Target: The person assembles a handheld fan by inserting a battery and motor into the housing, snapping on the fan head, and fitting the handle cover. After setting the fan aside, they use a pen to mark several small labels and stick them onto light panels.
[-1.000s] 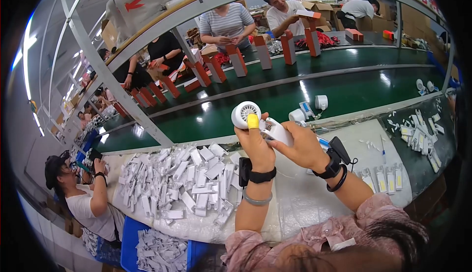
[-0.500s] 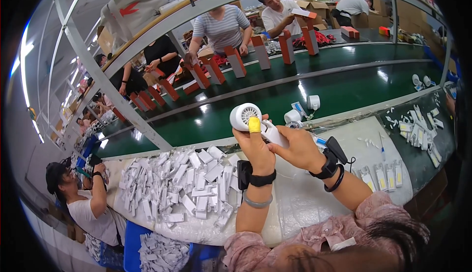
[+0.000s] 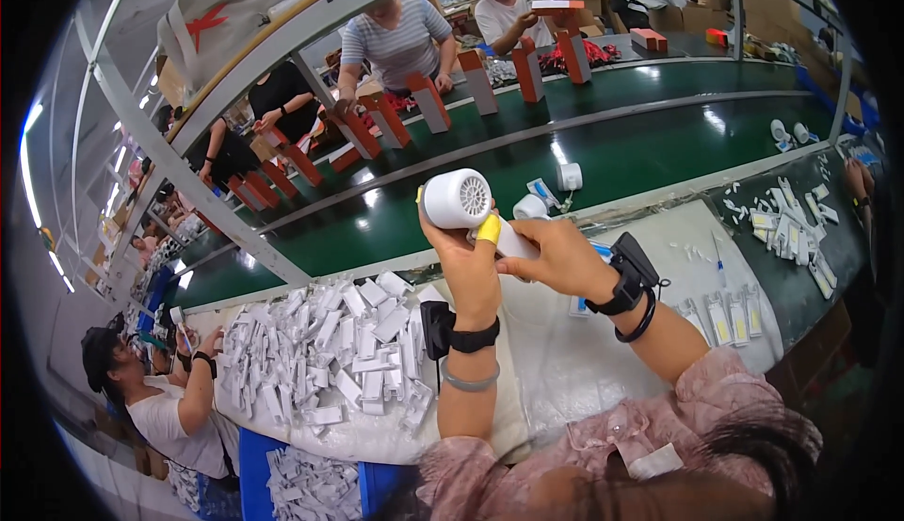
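Note:
My left hand is closed around the round head of a white handheld fan. Yellow tape covers its thumb tip. The drum-shaped head has a grille of radial slots, turned toward the right. My right hand grips the white handle of the same fan, thumb and fingers pressed to it. The fan is held above the near edge of the green conveyor. Below my left wrist lies a heap of white plastic casings. Right of my right wrist, several casings with yellow strips lie in a row.
White fan heads with blue parts stand on the green conveyor. More casings pile up at the right. A blue bin of parts stands below the table's left. Orange-grey boxes line the far belt; co-workers sit opposite and at left.
The fan has turned in my hands: its grille has swung to the right and more of the drum's side shows. The co-worker at left has raised a white object. The whole view has shifted slightly.

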Demonstrator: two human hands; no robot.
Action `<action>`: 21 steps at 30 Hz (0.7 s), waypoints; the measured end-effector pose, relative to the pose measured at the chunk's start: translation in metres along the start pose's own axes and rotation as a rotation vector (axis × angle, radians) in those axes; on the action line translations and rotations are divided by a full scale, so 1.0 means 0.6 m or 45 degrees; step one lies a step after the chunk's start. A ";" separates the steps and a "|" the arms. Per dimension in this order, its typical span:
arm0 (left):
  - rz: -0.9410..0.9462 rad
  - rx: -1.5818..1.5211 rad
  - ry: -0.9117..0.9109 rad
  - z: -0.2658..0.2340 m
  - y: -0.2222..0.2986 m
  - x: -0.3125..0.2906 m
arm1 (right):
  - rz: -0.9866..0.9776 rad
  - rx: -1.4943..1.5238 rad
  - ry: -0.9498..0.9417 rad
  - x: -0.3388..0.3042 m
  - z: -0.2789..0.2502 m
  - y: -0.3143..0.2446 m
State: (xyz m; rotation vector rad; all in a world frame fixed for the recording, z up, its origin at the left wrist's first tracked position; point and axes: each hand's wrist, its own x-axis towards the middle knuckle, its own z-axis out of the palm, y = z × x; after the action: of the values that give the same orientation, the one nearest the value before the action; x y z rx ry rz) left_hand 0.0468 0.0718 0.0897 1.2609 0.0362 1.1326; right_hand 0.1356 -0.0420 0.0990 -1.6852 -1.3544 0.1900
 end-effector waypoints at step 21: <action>-0.034 -0.408 -0.018 0.009 0.037 0.000 | 0.188 1.132 -0.397 -0.003 -0.002 0.016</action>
State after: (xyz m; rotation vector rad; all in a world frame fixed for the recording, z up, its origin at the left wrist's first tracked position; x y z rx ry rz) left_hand 0.0356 0.0650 0.1085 0.9800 -0.1337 1.0586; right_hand 0.1421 -0.0440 0.0922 -1.0073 -1.1000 1.0145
